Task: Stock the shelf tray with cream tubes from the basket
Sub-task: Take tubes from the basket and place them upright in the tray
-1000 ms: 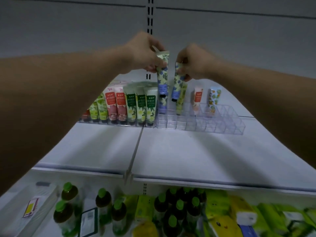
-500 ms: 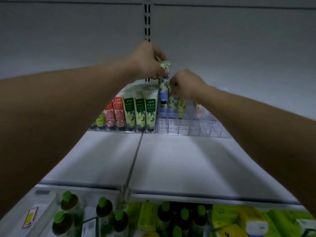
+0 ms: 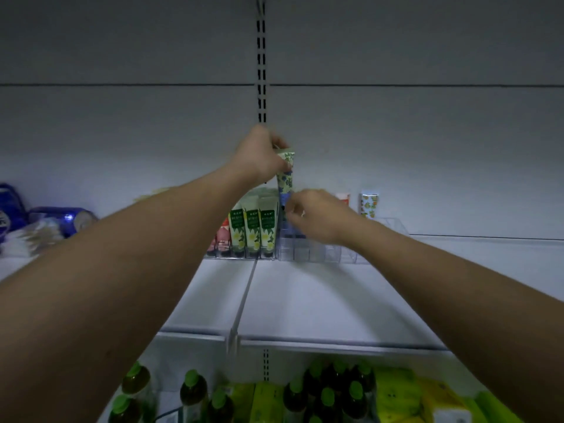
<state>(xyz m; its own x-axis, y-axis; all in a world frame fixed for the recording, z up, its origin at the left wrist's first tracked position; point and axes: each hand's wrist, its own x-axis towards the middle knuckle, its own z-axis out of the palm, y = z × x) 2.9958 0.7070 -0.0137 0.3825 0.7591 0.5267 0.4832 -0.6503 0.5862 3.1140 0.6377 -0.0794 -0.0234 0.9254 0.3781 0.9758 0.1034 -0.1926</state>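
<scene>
A: Counting tubes?
B: Three green-label tubes (image 3: 252, 228) stand under the left hand (image 3: 259, 155), which pinches one floral tube (image 3: 286, 172), upright, cap down, above the clear tray (image 3: 308, 251).
A: Right hand (image 3: 317, 216)?
B: Fingers curled; what it holds, I cannot tell.

A plain grey panelled back wall (image 3: 396, 56) is filling the upper half of the view, with a dark horizontal seam running across it. A slotted black-and-metal upright rail (image 3: 261, 62) is running down its middle. Below, a flat white metal shelf board (image 3: 305, 300) is stretching toward the camera, split by a thin clear divider strip (image 3: 244, 300). Dim, bluish light is falling over everything, and soft shadows are lying across the shelf surface.
</scene>
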